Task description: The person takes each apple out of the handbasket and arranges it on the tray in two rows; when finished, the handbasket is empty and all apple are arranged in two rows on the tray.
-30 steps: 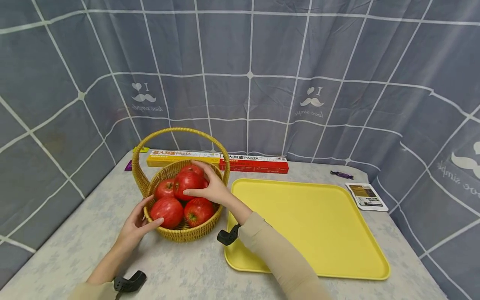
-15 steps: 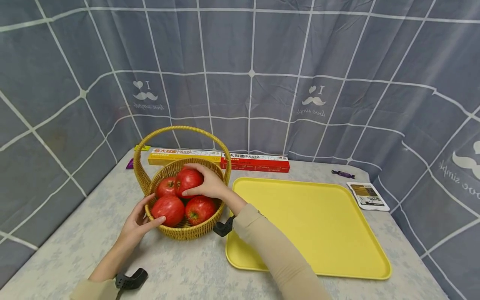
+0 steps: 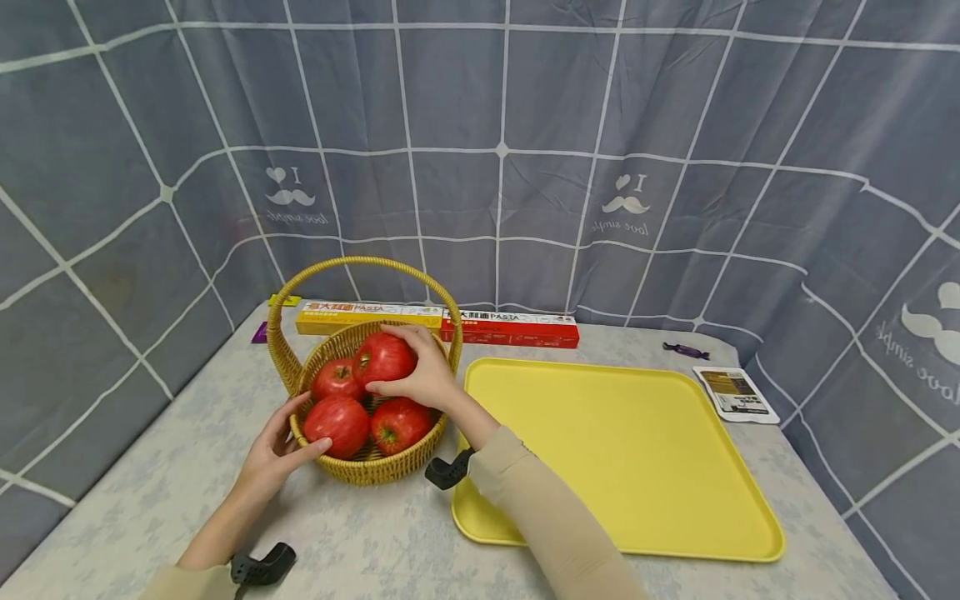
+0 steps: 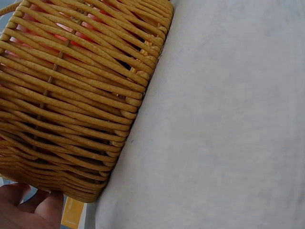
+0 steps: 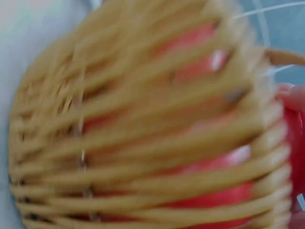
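A wicker basket (image 3: 362, 468) with an arched handle stands on the table and holds several red tomatoes. My right hand (image 3: 422, 372) grips the top tomato (image 3: 384, 358), fingers curled over it and thumb at its side. My left hand (image 3: 279, 443) holds the basket's near-left rim, thumb lying on the front-left tomato (image 3: 337, 422). In the left wrist view the basket wall (image 4: 71, 95) fills the left half, with fingertips (image 4: 33, 210) at the bottom corner. The right wrist view is blurred: basket weave (image 5: 143, 143) with red behind it.
A big yellow tray (image 3: 622, 454) lies right of the basket. Two pasta boxes, yellow (image 3: 367, 317) and red (image 3: 513, 327), sit along the back by the curtain. A small packet (image 3: 737, 394) and a wrapped candy (image 3: 684, 349) lie at the far right.
My right hand has closed more firmly round the top tomato and raised it slightly. The left hand stays on the basket rim.
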Demonstrator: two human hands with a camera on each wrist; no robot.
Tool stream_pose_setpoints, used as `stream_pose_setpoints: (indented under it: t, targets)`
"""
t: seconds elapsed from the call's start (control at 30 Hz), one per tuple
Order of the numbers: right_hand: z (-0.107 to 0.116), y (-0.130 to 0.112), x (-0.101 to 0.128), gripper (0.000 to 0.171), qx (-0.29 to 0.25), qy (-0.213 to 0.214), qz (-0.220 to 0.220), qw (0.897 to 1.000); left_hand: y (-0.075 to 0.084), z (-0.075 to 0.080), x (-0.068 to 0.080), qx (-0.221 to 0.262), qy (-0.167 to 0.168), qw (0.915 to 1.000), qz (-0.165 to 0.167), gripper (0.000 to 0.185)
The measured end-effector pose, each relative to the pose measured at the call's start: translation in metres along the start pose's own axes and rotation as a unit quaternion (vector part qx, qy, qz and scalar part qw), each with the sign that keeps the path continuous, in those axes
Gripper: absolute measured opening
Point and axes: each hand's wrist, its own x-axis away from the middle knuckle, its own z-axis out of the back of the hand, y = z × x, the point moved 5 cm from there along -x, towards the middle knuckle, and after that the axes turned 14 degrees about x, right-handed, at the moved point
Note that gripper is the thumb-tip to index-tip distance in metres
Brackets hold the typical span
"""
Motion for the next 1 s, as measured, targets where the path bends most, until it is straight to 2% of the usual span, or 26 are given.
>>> stream_pose_setpoints:
  t: [0.1, 0.17, 0.23, 0.3, 0.37, 0.4, 0.5, 0.6, 0.67, 0.73, 0.87, 1.0]
  targets:
    - [0.011, -0.009, 0.012, 0.077, -0.050, 0.005, 0.022, 0.999, 0.001, 0.000, 0.001, 0.003, -0.002, 1.0000, -0.002, 0.071]
    - [0.020, -0.015, 0.020, 0.075, -0.111, -0.011, 0.051, 0.992, 0.002, -0.001, 0.001, 0.009, -0.005, 0.9999, -0.007, 0.070]
    - [0.029, -0.020, 0.027, 0.074, -0.191, -0.043, 0.085, 0.977, 0.002, -0.001, 0.001, 0.013, -0.008, 0.9998, -0.012, 0.070]
    - [0.039, -0.022, 0.034, 0.074, -0.267, -0.082, 0.118, 0.953, 0.003, -0.001, 0.000, 0.014, -0.010, 0.9997, -0.016, 0.070]
    - [0.048, -0.018, 0.040, 0.074, -0.321, -0.117, 0.142, 0.929, 0.002, -0.001, 0.000, 0.014, -0.010, 0.9997, -0.016, 0.070]
    - [0.052, -0.015, 0.043, 0.074, -0.335, -0.129, 0.151, 0.921, 0.002, -0.001, 0.001, 0.011, -0.010, 0.9998, -0.013, 0.070]
    - [0.066, 0.000, 0.049, 0.070, -0.352, -0.146, 0.170, 0.909, 0.001, 0.000, 0.001, 0.005, -0.004, 1.0000, -0.006, 0.071]
    - [0.079, 0.018, 0.052, 0.063, -0.362, -0.147, 0.172, 0.904, 0.000, 0.001, 0.002, -0.004, 0.002, 1.0000, 0.003, 0.071]
    - [0.087, 0.030, 0.053, 0.061, -0.372, -0.137, 0.162, 0.903, 0.001, 0.001, 0.002, -0.008, 0.005, 0.9999, 0.006, 0.071]
    - [0.093, 0.045, 0.055, 0.061, -0.388, -0.121, 0.130, 0.904, 0.000, 0.001, 0.002, -0.011, 0.008, 0.9999, 0.010, 0.072]
    - [0.100, 0.075, 0.057, 0.064, -0.424, -0.073, 0.037, 0.902, 0.000, 0.000, 0.000, -0.006, 0.004, 0.9999, 0.009, 0.071]
    - [0.097, 0.098, 0.056, 0.065, -0.406, -0.012, -0.059, 0.912, 0.001, 0.001, -0.001, 0.001, -0.001, 1.0000, 0.004, 0.070]
